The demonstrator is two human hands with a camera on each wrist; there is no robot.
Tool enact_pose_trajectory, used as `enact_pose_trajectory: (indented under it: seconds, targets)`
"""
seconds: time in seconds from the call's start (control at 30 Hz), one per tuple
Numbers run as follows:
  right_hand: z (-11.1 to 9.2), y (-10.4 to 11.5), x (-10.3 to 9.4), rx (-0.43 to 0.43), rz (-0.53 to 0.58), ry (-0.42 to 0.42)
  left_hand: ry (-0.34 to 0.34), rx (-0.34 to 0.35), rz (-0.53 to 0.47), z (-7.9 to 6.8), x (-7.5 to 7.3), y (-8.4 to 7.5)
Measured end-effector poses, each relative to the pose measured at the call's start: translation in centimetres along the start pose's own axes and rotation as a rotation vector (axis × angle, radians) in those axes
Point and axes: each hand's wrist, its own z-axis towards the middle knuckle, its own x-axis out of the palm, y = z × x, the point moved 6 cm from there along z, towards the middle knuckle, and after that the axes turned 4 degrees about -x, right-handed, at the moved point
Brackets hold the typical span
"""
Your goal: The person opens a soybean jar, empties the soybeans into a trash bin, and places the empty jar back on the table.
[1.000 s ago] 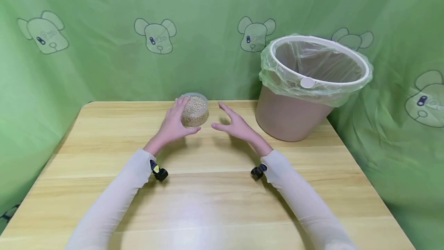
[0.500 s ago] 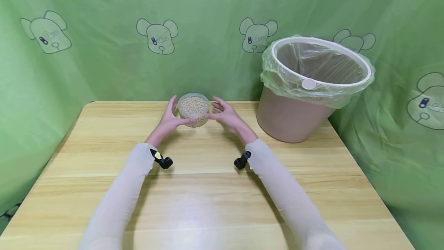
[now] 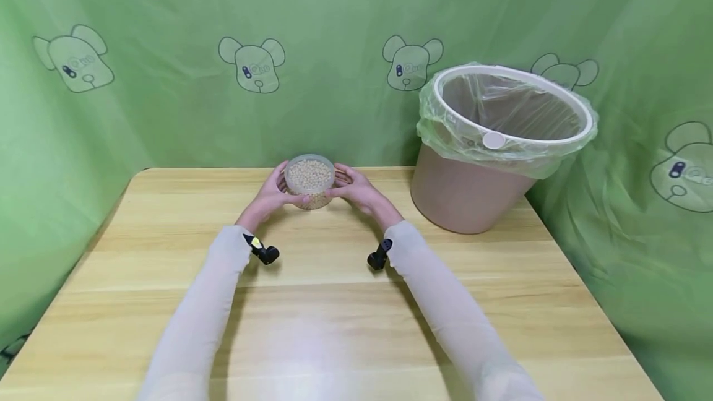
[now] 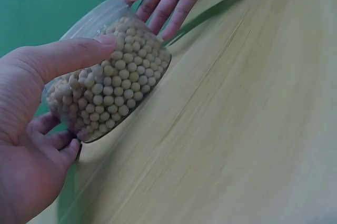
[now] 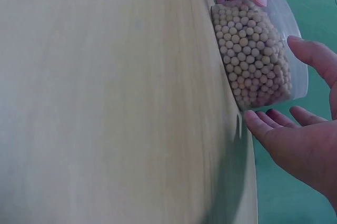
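A squat, clear plastic jar [image 3: 310,176] filled with small round beige balls stands upright near the table's back edge. My left hand [image 3: 272,195] holds its left side, thumb across the front and fingers curled round behind. On the opposite side my right hand [image 3: 362,192] grips the jar, its thumb reaching the front right of the wall. In the left wrist view, the left thumb [image 4: 79,55] lies over the jar's upper wall, below the translucent rim. The right wrist view has the right fingertips [image 5: 255,121] right at the jar's lower side.
To the right stands a tall pinkish waste bin [image 3: 468,194] with a white ring and a green plastic liner [image 3: 440,125] folded over it. A green curtain [image 3: 334,104] with bear drawings hangs behind the wooden table [image 3: 323,314].
Both hands have closed in on the jar. The right hand has moved left to the jar's side, and the left hand has come down from over its rim to grip its left side.
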Motion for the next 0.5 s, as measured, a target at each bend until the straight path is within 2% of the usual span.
enact_pose_trajectory:
  seconds: [0.27, 0.5]
  targets:
    - [0.46, -0.45, 0.14, -0.005, -0.014, 0.000, 0.026, 0.010, -0.002, 0.03, -0.21, -0.20]
    - [0.67, -0.86, 0.12, -0.011, -0.060, -0.018, 0.022, -0.018, -0.057, 0.21, -0.31, 0.24]
